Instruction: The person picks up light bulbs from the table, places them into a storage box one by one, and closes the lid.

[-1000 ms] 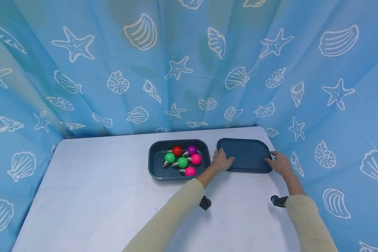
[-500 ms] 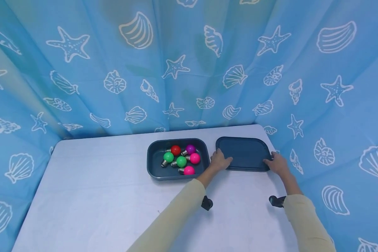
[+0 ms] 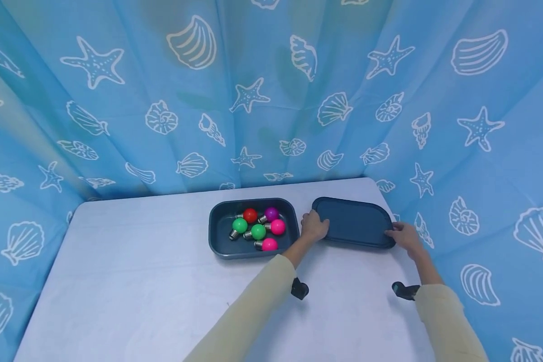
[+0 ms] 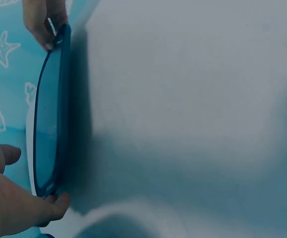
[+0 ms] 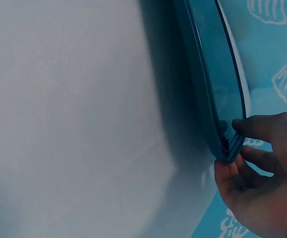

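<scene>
A dark blue-grey, rounded-rectangular lid hangs close over the white table at the far right, with a shadow beneath it. My left hand holds its left end. In the left wrist view, fingers of the left hand curl at the near end of the lid. At the opposite end, my right hand grips the lid; in the right wrist view the thumb and fingers of the right hand pinch its corner. Left of the lid stands a matching open box containing several coloured bulbs.
Inside the box are a red bulb, a purple bulb, two green and two pink ones. A blue shell-patterned curtain borders the back and both sides of the white table.
The lid has shifted a little to the right relative to the box and turned slightly, its right end nearer the person. Both hands moved with it. The box and bulbs stay put.
</scene>
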The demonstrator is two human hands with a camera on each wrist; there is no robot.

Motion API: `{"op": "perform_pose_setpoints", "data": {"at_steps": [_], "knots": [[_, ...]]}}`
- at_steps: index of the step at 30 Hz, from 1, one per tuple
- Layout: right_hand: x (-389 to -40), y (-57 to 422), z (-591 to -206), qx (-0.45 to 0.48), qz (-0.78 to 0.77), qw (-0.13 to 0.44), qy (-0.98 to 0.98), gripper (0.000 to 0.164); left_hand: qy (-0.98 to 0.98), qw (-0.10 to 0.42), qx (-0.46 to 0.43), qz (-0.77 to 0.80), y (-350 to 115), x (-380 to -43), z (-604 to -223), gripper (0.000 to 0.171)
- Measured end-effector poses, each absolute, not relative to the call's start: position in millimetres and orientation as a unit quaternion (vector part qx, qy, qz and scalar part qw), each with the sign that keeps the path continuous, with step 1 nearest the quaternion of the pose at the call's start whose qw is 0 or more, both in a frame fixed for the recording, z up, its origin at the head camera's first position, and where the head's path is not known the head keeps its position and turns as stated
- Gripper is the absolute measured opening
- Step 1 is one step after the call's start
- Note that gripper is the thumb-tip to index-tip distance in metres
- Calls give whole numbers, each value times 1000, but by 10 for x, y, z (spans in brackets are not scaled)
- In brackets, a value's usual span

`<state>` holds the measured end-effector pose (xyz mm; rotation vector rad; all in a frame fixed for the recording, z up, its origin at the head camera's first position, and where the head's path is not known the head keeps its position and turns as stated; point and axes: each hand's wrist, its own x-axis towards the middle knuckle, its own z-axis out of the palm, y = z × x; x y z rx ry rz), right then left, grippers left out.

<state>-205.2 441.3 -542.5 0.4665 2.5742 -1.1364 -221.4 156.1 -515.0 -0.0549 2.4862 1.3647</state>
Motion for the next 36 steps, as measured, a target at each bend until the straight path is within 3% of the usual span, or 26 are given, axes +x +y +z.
{"op": "perform_pose_setpoints", "data": {"at_steps": [11, 18, 28, 36], "knots": [[-1917, 4442, -5266, 216, -449, 109, 860, 65, 880, 98, -24, 465, 1551, -2293, -4979, 36], [-1881, 4319, -5167, 229, -478, 91, 843, 66, 866, 71, -12, 494, 1382, -2418, -4904, 15], [-1881, 4089, -4918, 211, -502, 135, 827, 73, 870, 71, 11, 488, 964, -2461, -4730, 31], [-1862, 3734, -4736, 172, -477, 110, 855, 72, 884, 41, 44, 463, 605, -2456, -4599, 29]]}}
